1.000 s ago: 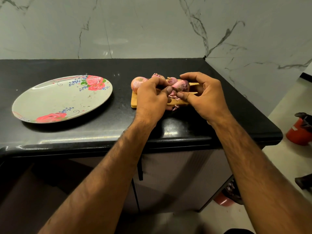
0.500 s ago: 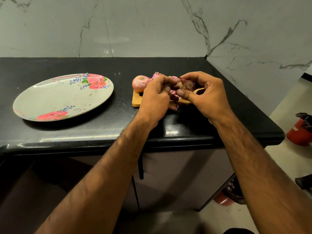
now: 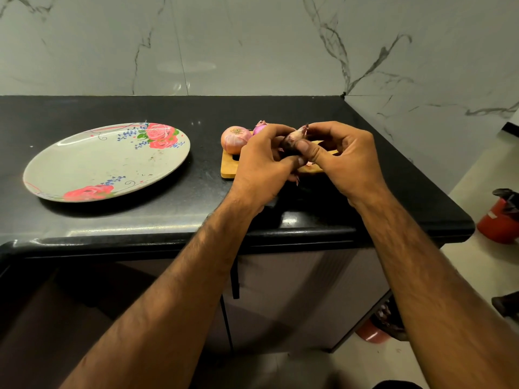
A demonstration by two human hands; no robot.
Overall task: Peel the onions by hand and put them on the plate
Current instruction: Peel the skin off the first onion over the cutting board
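Black stone counter [image 3: 196,113], marble wall behind. A small wooden board [image 3: 229,169] sits near its right end. The flowered plate [image 3: 84,164] is well apart to the left and carries only a few specks, no peeled onion yet.

Both hands are up over the board, working one small onion [image 3: 295,135]. Grip: left hand [image 3: 261,164] cups it from the left, fingers [image 3: 276,130] curled over the top; right hand [image 3: 348,158] pinches it from the other side, thumb pressed on the near face. A pale papery tip pokes up between them.

Two more on the board's far left corner: a pinkish onion [image 3: 236,138], skin on, and a purple onion [image 3: 259,127] just behind it.

Risks, as I judge them:
- The held onion is small and probably slick wherever the skin is off. A hard pull by the thumb could squirt it out of the pinch, off the board and over the nearby counter edge.
- The skin may tear into scraps rather than lift whole.
- Loose peel [image 3: 309,163] on the board could cling to the bulb and ride along to the plate.

Hard to read:
- Most of the held onion is behind the fingers, so I cannot tell how much skin is on it.
- The purple onion is largely hidden by the left hand.
- The right part of the board is covered.
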